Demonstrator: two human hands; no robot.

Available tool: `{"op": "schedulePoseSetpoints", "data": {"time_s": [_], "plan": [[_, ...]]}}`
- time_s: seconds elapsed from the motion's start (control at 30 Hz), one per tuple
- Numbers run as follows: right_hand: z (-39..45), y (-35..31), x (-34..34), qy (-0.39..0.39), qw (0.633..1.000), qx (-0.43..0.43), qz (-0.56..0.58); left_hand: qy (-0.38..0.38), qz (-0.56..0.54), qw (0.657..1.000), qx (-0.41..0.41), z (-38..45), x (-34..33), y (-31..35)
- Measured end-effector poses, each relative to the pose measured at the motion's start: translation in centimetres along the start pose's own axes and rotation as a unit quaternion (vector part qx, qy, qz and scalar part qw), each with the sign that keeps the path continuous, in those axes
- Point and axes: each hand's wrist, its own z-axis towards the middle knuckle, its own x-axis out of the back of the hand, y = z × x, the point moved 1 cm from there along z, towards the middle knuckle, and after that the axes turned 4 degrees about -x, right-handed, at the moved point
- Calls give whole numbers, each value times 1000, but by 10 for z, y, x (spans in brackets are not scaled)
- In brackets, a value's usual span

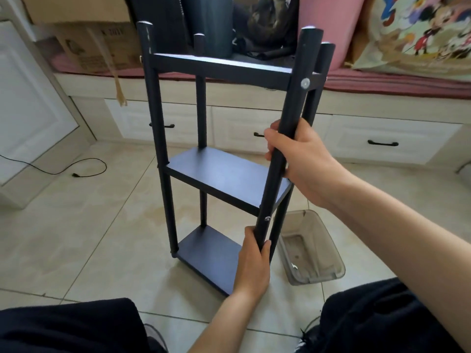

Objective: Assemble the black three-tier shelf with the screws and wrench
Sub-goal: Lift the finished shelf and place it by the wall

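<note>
Shelf [224,174] post in both hands' fingers [271,138]

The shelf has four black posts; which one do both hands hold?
The near right post. The right hand grips it between the top and middle boards, the left hand lower down; the other three posts are untouched.

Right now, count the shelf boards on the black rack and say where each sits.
3. The top board sits near the post tops, the middle board halfway down, the bottom board just above the floor. None looks hidden.
</note>
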Motion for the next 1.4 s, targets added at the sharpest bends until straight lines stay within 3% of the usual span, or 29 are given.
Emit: {"op": "schedulePoseSetpoints", "data": {"time_s": [0.2, 0.27, 0.37, 0.43, 0.57, 0.97, 1.17, 1.4], "plan": [[8, 2, -2, 5, 998, 3, 61, -128, 114, 985, 34, 25, 80, 13], [10, 3, -1, -2, 998, 6, 68, -103, 181, 978, 18, 43, 123, 27], [11, 3, 1, -19, 997, 13, 75, 32, 201, 978, 40, 71, 180, 54], [11, 3, 2, -29, 997, 22, 71, 115, 172, 977, 43, 91, 205, 74], [7, 6, 5, -43, 997, 45, 53, 264, -8, 965, 7, 121, 242, 111], [34, 1, 7, -31, 996, 77, -19, 248, -131, 959, -38, 140, 270, 124], [72, -7, -3, 22, 998, 56, 25, 259, -126, 956, -55, 150, 278, 119], [135, 4, -7, 32, 996, 68, 47, 265, -176, 946, -63, 200, 279, 118]]}}
